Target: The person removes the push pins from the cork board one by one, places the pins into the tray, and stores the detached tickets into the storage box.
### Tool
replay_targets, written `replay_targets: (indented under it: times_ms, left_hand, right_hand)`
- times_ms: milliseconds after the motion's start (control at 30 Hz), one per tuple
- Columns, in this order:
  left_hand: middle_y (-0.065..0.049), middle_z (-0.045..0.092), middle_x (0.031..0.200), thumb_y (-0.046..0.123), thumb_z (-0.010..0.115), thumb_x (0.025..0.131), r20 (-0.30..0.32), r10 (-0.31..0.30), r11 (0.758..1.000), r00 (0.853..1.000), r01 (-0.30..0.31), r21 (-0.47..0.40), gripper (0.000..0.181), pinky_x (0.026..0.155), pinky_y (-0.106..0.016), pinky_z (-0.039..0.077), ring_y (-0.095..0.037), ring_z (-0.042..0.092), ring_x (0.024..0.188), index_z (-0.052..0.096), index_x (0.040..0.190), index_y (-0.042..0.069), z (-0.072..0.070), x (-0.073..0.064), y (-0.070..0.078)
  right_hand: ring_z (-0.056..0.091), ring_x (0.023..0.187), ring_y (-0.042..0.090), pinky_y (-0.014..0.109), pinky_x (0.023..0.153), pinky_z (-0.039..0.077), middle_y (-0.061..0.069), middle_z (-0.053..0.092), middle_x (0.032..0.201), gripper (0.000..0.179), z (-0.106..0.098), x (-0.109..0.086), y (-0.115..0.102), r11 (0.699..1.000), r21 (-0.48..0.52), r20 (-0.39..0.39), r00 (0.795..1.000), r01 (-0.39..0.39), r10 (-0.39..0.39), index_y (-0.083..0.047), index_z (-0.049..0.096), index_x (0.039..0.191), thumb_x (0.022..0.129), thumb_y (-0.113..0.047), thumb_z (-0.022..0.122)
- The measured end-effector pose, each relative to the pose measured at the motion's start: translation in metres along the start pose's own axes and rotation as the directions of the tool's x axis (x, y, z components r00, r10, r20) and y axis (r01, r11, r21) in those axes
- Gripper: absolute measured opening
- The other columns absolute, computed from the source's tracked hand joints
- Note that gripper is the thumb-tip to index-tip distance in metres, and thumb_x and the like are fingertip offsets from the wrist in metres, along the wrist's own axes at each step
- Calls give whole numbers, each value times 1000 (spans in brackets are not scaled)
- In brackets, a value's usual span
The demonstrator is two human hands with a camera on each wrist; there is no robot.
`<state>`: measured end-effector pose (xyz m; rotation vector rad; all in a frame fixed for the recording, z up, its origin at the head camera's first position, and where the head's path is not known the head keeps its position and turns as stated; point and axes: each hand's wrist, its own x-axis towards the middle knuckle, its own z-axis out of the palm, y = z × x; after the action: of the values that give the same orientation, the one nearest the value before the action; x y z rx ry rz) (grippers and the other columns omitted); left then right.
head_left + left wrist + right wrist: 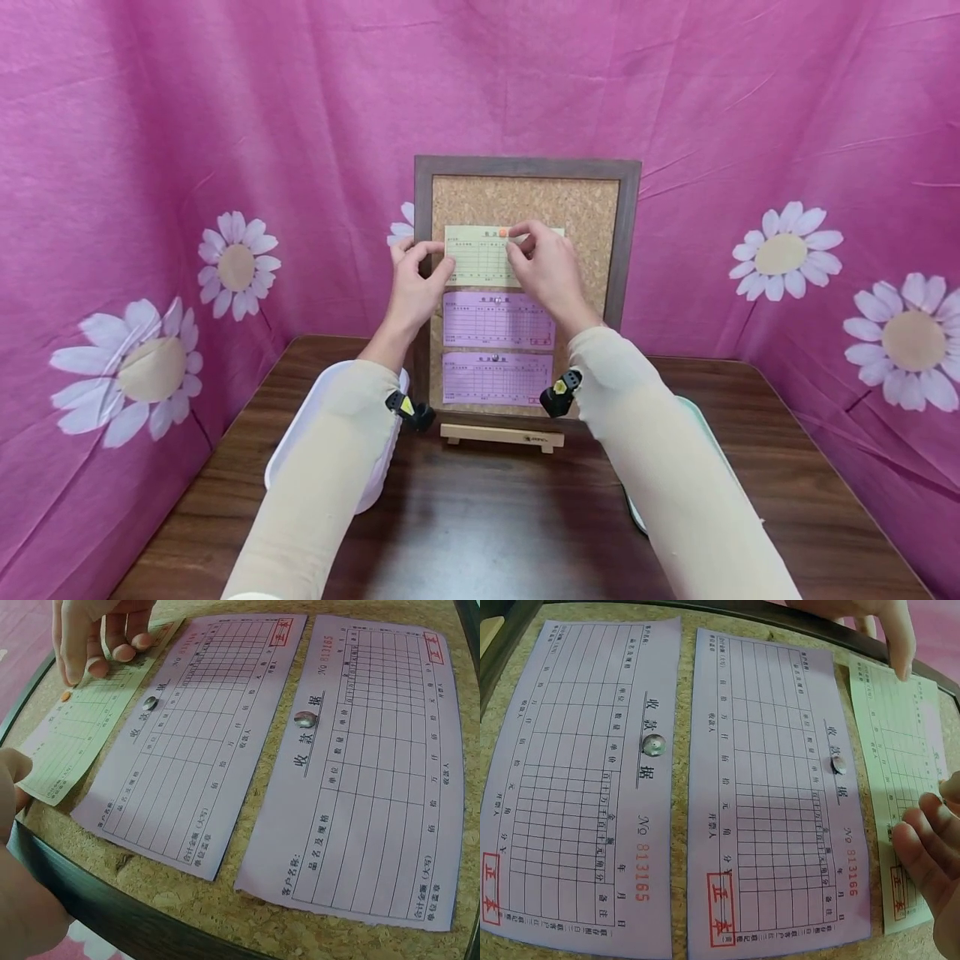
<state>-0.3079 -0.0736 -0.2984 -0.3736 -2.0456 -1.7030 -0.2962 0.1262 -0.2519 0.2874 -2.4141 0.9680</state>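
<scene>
A framed corkboard (525,200) stands upright, with a yellow-green receipt slip (474,258) at the top and two purple receipt slips (491,326) below. An orange pushpin (502,233) sits at the green slip's upper middle. My right hand (551,262) is over that slip's right part, its index fingertip right beside the pin and its other fingers bent. At the slip's left edge, my left hand (416,287) has thumb and index finger spread, fingertips right at the paper. Each purple slip has one silver tack (305,719) at its heading.
The board leans on a small wooden stand (502,435) on a brown wooden table (480,525). A white tray (300,425) is partly under the left forearm; a pale green tray (701,421) shows behind the right one. A pink curtain with daisies (236,267) hangs behind.
</scene>
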Motion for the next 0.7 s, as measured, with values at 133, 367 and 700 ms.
replay_targets:
  times_ms: [133, 367, 700]
  left_hand:
    - [-25, 38, 151, 16, 71, 99, -24, -7, 1000, 1000, 8, 27, 27, 122, -45, 33, -34, 39, 140, 74, 119, -3, -6, 0, -4]
    - [-23, 44, 141, 15, 71, 99, -28, 19, 999, 999, -18, 35, 24, 118, -45, 34, -33, 42, 133, 74, 115, -3, -10, 2, -4]
    - [-21, 43, 141, 18, 72, 99, 11, 20, 998, 1000, -20, 53, 26, 120, -47, 36, -32, 39, 135, 74, 117, 0, -1, 6, -3]
  right_hand:
    - [67, 85, 29, 43, 84, 52, 15, 77, 91, 21, 12, 2, -5, 1000, 8, -22, 1000, 10, -9, -4, 72, 121, 104, -14, 65]
    - [69, 87, 32, 48, 88, 55, 16, 77, 92, 18, 20, 6, -13, 1000, -16, -79, 997, -7, 6, -4, 73, 115, 102, -14, 66]
    - [72, 93, 38, 53, 96, 54, 15, 81, 94, 19, 13, 9, -13, 995, -100, -122, 992, -21, 9, -3, 76, 111, 102, -17, 68]
